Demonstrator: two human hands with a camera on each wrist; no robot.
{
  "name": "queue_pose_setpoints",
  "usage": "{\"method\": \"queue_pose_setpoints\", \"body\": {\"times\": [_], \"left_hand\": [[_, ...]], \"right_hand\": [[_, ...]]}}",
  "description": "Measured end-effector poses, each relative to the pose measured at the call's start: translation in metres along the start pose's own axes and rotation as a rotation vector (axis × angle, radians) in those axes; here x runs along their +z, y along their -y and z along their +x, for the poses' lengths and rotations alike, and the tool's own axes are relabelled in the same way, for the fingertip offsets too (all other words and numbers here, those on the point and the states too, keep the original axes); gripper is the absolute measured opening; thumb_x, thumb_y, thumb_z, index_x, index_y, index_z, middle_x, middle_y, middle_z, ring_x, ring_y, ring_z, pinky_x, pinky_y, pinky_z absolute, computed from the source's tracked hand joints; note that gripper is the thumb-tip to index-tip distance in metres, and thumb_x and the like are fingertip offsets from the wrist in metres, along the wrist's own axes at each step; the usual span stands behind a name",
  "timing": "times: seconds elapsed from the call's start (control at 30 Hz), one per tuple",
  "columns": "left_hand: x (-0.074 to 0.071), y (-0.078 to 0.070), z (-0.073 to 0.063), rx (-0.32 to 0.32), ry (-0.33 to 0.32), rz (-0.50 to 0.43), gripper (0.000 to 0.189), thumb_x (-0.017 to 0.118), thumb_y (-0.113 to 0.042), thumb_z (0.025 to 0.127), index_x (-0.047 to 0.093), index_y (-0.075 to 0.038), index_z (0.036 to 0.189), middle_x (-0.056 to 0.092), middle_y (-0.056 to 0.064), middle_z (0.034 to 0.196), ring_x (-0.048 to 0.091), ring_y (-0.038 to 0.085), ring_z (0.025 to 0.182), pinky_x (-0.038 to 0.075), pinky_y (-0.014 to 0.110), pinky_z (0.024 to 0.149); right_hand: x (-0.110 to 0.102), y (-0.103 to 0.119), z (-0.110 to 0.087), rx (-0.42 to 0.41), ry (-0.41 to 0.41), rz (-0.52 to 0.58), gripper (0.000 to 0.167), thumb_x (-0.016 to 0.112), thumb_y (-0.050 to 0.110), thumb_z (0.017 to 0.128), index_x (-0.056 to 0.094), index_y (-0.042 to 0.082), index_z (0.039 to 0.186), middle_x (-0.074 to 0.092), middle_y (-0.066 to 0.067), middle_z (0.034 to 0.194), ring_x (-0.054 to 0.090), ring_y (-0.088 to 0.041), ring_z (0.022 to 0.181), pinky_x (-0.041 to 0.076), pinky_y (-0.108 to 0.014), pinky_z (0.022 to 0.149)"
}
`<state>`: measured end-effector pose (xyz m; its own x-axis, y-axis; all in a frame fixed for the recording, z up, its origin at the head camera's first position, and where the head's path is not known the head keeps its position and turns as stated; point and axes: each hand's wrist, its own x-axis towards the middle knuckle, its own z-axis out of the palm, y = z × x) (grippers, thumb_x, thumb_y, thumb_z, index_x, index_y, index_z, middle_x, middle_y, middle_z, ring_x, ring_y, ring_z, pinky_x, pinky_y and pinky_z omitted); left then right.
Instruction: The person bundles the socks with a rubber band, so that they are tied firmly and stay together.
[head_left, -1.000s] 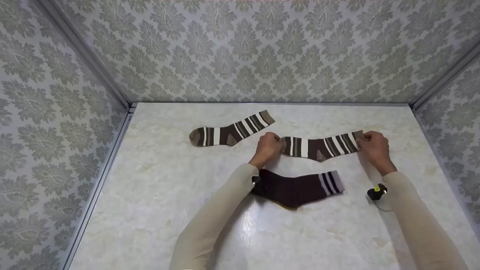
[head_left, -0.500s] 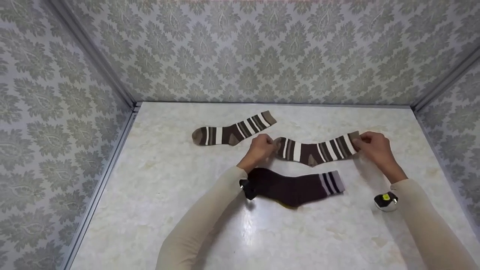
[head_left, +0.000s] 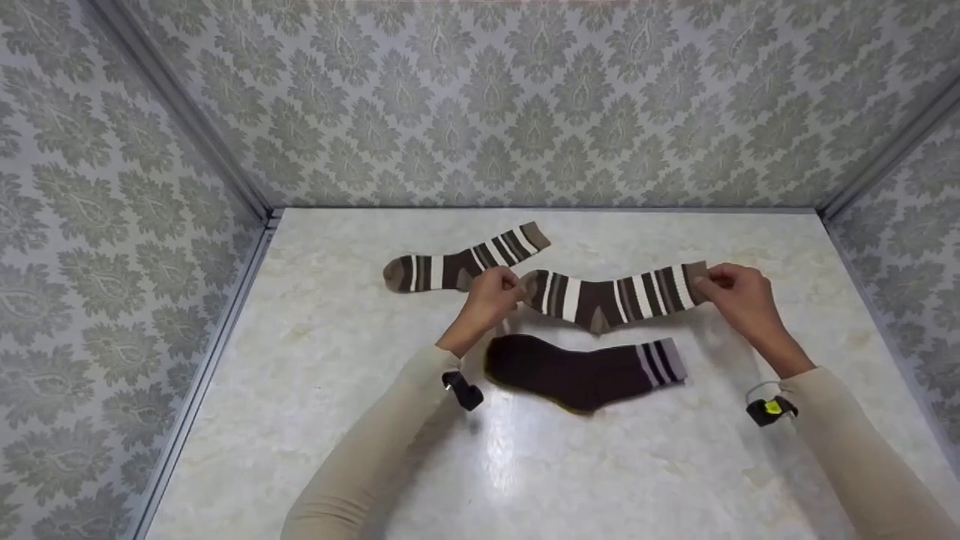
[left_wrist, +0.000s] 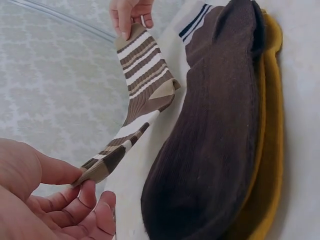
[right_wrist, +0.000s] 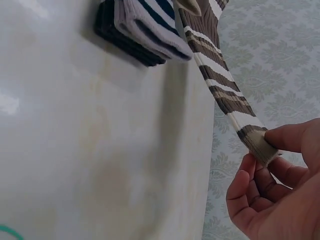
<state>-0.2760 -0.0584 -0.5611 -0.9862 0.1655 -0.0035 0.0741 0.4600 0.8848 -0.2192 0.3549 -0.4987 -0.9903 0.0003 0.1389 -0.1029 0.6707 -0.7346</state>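
A brown sock with white and tan stripes (head_left: 597, 296) is stretched between the two hands, raised off the table. My left hand (head_left: 490, 298) pinches its tan toe between thumb and fingers, plain in the left wrist view. At the other end my right hand (head_left: 742, 295) pinches the tan cuff, as the right wrist view shows. A matching striped sock (head_left: 427, 272) lies flat behind, partly covered by the left hand in the head view. In front lie stacked socks, the top one dark brown (head_left: 585, 375) with a pale striped cuff; a mustard sock (left_wrist: 272, 120) shows beneath it.
The white marbled table (head_left: 585, 480) is bordered by patterned walls (head_left: 525, 105) at the back and sides. A black wrist camera (head_left: 463, 390) hangs at the left sleeve, and another wrist camera (head_left: 769, 410) at the right.
Both hands have shifted left with the striped sock, the left hand farther, now overlapping the flat striped sock. The left arm has uncovered the toe of the dark brown sock.
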Motion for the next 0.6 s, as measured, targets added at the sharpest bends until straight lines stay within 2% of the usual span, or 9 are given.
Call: {"method": "queue_pose_setpoints", "body": {"times": [0.1,0.2,0.23,0.27,0.37,0.6], "left_hand": [[-0.015,-0.013,-0.012,0.034,0.014,-0.085,0.014,0.071,-0.017,0.104,0.071,-0.011,0.091,0.072,0.005,0.078,0.072,0.021,0.068,0.055,0.026,0.06],[-0.028,-0.034,-0.028,0.042,0.011,-0.117,0.012,0.068,-0.009,0.104,0.071,-0.006,0.093,0.075,0.015,0.082,0.074,0.034,0.073,0.05,0.023,0.058],[-0.034,-0.045,-0.035,0.025,0.01,-0.113,0.011,0.065,-0.004,0.103,0.072,-0.002,0.095,0.076,0.02,0.086,0.075,0.041,0.078,0.051,0.023,0.059],[-0.037,-0.048,-0.038,0.028,0.003,-0.114,0.011,0.065,-0.003,0.103,0.072,0.0,0.095,0.076,0.022,0.087,0.075,0.044,0.081,0.05,0.022,0.058],[-0.044,-0.053,-0.046,0.019,-0.015,-0.11,0.011,0.065,-0.003,0.103,0.073,-0.001,0.095,0.076,0.021,0.087,0.073,0.046,0.085,0.049,0.02,0.057],[-0.057,-0.054,-0.065,0.005,-0.034,-0.112,0.01,0.07,-0.004,0.1,0.071,-0.004,0.09,0.068,0.009,0.076,0.069,0.039,0.078,0.049,0.021,0.057]], "right_hand": [[0.001,0.005,-0.004,0.001,0.002,0.041,0.034,0.07,0.027,0.11,0.077,-0.005,0.12,0.076,-0.021,0.105,0.066,-0.005,0.08,0.052,-0.018,0.068],[0.003,0.011,-0.007,0.0,-0.001,0.063,0.033,0.071,0.026,0.11,0.077,-0.005,0.119,0.076,-0.018,0.102,0.067,-0.007,0.078,0.053,-0.019,0.068],[0.004,0.012,-0.008,-0.001,-0.001,0.066,0.032,0.071,0.026,0.11,0.077,-0.005,0.119,0.075,-0.017,0.1,0.066,-0.006,0.077,0.053,-0.019,0.067],[0.004,0.014,-0.009,-0.003,0.001,0.07,0.032,0.071,0.025,0.11,0.077,-0.005,0.118,0.075,-0.016,0.099,0.066,-0.006,0.076,0.053,-0.019,0.067],[0.006,0.017,-0.013,-0.005,0.017,0.09,0.031,0.072,0.024,0.11,0.078,-0.005,0.118,0.075,-0.014,0.097,0.066,-0.006,0.076,0.054,-0.02,0.067],[0.007,0.018,-0.025,0.01,0.073,0.169,0.032,0.071,0.023,0.11,0.076,-0.007,0.122,0.077,-0.011,0.095,0.07,-0.01,0.078,0.058,-0.024,0.069]]}}
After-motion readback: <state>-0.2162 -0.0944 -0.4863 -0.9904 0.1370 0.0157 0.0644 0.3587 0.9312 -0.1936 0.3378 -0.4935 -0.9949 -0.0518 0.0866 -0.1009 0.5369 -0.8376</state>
